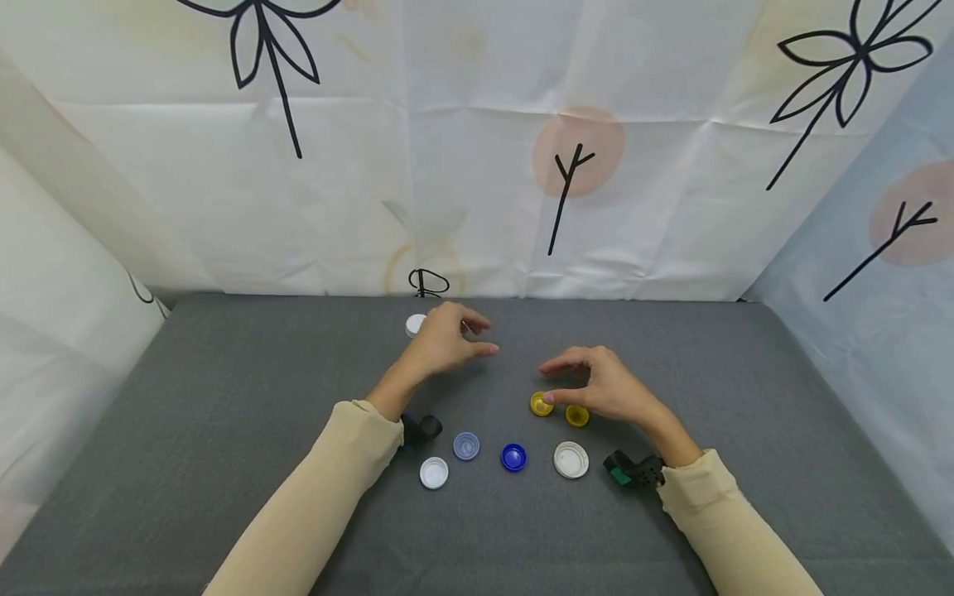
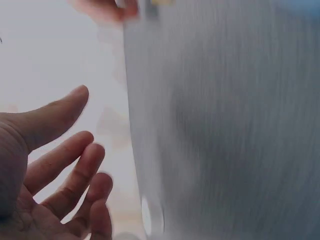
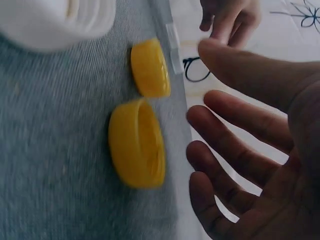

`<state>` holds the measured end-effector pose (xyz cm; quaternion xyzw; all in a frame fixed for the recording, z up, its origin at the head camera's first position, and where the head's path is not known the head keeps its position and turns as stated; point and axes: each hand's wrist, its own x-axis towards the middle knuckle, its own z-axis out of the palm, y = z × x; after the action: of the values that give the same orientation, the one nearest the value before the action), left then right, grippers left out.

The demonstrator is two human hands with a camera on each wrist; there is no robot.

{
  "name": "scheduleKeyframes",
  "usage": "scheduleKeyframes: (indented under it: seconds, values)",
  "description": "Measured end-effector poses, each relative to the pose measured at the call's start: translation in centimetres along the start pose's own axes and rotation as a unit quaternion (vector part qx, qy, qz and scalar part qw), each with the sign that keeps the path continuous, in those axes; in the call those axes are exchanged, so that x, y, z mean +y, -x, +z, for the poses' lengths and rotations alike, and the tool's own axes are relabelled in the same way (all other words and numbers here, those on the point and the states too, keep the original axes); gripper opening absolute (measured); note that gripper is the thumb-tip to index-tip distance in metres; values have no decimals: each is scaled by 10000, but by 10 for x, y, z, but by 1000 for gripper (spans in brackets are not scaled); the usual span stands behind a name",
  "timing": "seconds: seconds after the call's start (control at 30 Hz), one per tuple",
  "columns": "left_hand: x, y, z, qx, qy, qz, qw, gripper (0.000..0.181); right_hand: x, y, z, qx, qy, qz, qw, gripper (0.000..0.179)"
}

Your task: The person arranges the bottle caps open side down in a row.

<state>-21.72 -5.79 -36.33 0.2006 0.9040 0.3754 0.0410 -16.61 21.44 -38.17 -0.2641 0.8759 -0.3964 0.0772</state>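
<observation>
Two yellow caps, left one [image 1: 542, 404] and right one [image 1: 577, 415], sit side by side on the table, just under the right hand [image 1: 599, 385]. Right wrist view: the nearer one has its hollow side up, likely because the flat top makes a steady base. Right hand holds nothing; thumb well away from the other fingers, which are loosely bent with small gaps. Its thumb tip overlaps the left yellow cap in the head view, but the wrist view shows a gap, so not touching. The wide thumb gap would suit a small round cap, at a guess.

Left hand [image 1: 447, 338] hangs over the far part of the table, also holding nothing; thumb out, fingers loosely bent and slightly apart. Far white cap [image 1: 414, 325] is just beside it, near the back edge, partly covered by the hand; which side is up, cannot tell.

Nearer the person: small white cap [image 1: 434, 473], pale blue cap [image 1: 466, 446], dark blue cap [image 1: 513, 457], large white cap [image 1: 570, 460], in a loose row, none touching. The spacing probably leaves room for fingers around each.

Gray table [image 1: 261, 414] underneath, printed sheet [image 1: 477, 165] behind. Black wrist devices at both cuffs, presumably strapped there to face the hands.
</observation>
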Motion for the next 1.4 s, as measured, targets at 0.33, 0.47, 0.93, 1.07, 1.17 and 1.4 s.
scheduleKeyframes:
  seconds: [0.33, 0.47, 0.93, 1.07, 1.17, 1.4]
  values:
    - [28, 19, 41, -961, 898, -159, 9912, 32, 9, 0, -2, -605, 241, 43, 9979, 42]
    - [29, 21, 54, -954, 599, -312, 9931, 31, 12, 0, -1, -556, 404, -186, 9975, 36]
    - [33, 29, 57, -717, 936, 1, 9930, 12, 5, 2, 1, -317, 300, -359, 9984, 26]
    - [33, 36, 48, -515, 1628, 53, 9853, 15, -2, 2, 0, 12, 91, -669, 9977, 28]
    - [33, 42, 40, -391, 2159, -19, 9756, 17, -10, 2, 0, 280, 8, -976, 9948, 30]
    - [33, 55, 24, -336, 3309, -5, 9431, 22, -31, 1, 3, 757, -189, -1540, 9850, 34]
